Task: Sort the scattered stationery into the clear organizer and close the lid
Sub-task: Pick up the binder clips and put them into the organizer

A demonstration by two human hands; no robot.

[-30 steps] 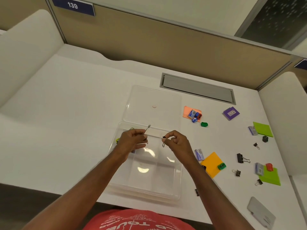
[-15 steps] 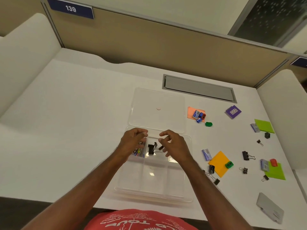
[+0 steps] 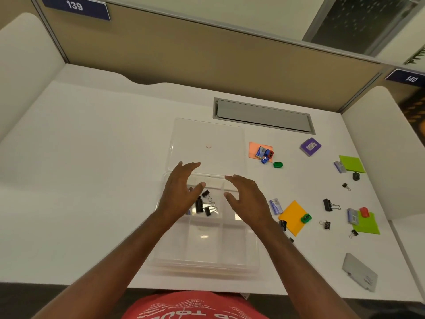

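Both hands empty, fingers spread: left hand [image 3: 181, 192] and right hand [image 3: 247, 199] hovered over the clear organizer [image 3: 204, 261] at the counter's [image 3: 92, 157] near edge. Lid [image 3: 207, 134] lay open behind it. Some binder clips [image 3: 204, 204] sat in a back compartment. Risk: most stationery was well apart to the right, e.g. the green sharpener [image 3: 305, 218]; a forearm sweep could scatter it.

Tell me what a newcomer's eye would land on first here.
Two open, empty hands, the left hand and right hand, hover over the clear organizer at the desk's near edge, with black binder clips in a far compartment. To the right, bright sticky pads stand out on the white desk: orange pad, green pad, purple pad.
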